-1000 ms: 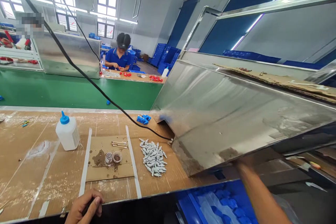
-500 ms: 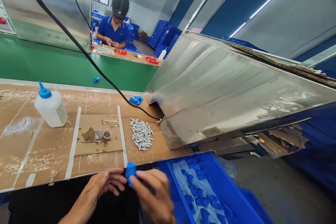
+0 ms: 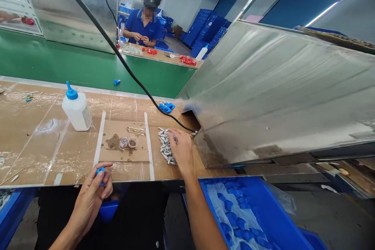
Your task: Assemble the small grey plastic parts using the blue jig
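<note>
Left hand (image 3: 93,187): fingers pinching one blue piece (image 3: 100,176), at the table's (image 3: 38,160) front edge. Right hand (image 3: 183,149): fingers at the pile of grey pieces (image 3: 165,149) (cannot tell whether grasping any), near the cardboard mat (image 3: 140,155).

We note our left hand (image 3: 95,185) at 8 o'clock of the view centre, thumb and curled fingers drawn together in a pinch grip, index finger reaching toward 2 o'clock. Left forearm (image 3: 68,232) bare, running off toward 7 o'clock. Our right hand (image 3: 183,148) sits at 6 o'clock, near centre: back of hand uppermost, fingers lowered and aimed toward 11; fingertips not clearly made out. Right forearm (image 3: 202,211), also bare, extends from the wrist (image 3: 189,174) toward 5 o'clock. Hands well apart.
</note>
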Demonstrator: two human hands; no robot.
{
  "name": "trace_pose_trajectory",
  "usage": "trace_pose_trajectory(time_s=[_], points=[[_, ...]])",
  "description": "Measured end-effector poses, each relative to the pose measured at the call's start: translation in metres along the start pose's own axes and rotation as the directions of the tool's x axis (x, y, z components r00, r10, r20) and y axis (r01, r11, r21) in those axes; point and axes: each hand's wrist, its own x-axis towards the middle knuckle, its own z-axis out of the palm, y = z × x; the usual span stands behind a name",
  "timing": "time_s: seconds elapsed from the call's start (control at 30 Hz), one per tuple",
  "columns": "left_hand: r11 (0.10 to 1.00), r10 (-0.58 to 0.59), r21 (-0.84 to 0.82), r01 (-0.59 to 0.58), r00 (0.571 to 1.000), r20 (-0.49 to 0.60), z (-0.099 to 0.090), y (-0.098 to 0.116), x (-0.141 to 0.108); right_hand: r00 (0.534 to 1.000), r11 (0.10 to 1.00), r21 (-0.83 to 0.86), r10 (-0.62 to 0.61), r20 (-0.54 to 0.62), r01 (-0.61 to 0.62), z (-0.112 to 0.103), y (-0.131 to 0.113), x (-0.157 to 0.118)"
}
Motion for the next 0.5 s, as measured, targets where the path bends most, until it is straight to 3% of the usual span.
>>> trace_pose_trajectory(time_s=[0.1, 0.2, 0.3, 0.4, 0.5], points=[[0.99, 0.075, 0.124, -0.074, 0.997, -0.005, -0.004, -0.006, 0.002, 0.997, 0.997, -0.035, 0.064, 0.043, -0.063, 0.02, 0.018, 0.017], [0.953, 0.094, 0.291, -0.086, 0.995, -0.016, -0.008, -0.012, 0.003, 0.993, 0.993, -0.047, 0.111, 0.036, -0.11, 0.034, 0.011, 0.015], [0.928, 0.064, 0.366, -0.075, 0.997, 0.042, -0.011, -0.015, 0.003, 0.992, 0.993, -0.01, 0.122, 0.026, -0.121, 0.039, 0.003, 0.011], [0.935, 0.013, 0.352, -0.05, 0.994, 0.108, -0.009, -0.012, 0.003, 0.994, 0.992, 0.074, 0.105, 0.005, -0.105, 0.035, 0.0, 0.013], [0.974, -0.112, 0.215, 0.07, 0.976, 0.188, -0.003, -0.003, 0.006, 0.995, 0.978, 0.189, 0.098, -0.034, -0.09, 0.025, -0.001, 0.013]])
